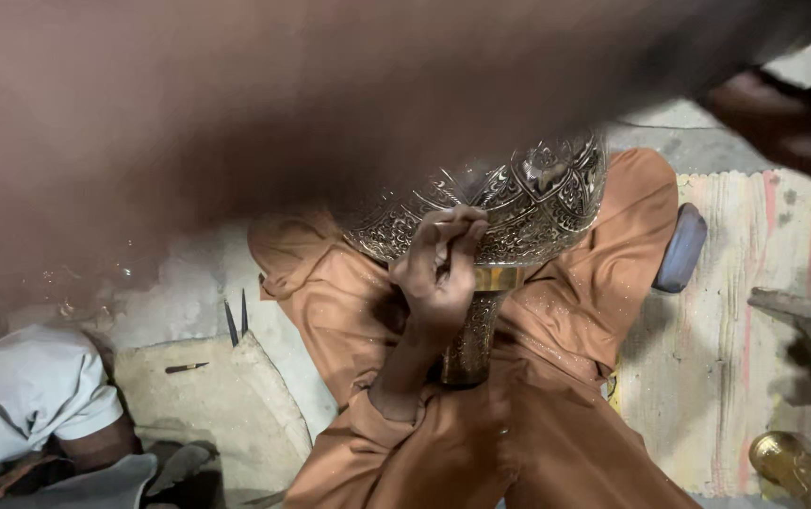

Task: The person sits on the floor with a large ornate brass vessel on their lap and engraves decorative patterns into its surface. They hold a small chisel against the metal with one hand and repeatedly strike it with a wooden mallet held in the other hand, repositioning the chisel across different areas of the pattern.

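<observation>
A large engraved silver-coloured metal vase (528,193) rests on my lap, its narrow stem (471,344) pointing down between my legs in orange trousers (565,311). My left hand (438,269) comes up from an orange sleeve, its fingers curled tight against the vase wall and pinching a thin tool that is mostly hidden. A wide blurred brown mass (236,104) very close to the camera covers the upper left and the top of the vase. A dark blurred shape at the top right (787,118) looks like my right hand; its grip does not show.
Another person in a white shirt (28,396) crouches at the lower left. Two thin pointed tools (236,320) and a small one (186,368) lie by a pale cushion (226,415). A striped mat (754,330), a blue-grey slipper (680,247) and a brass piece (801,469) are on the right.
</observation>
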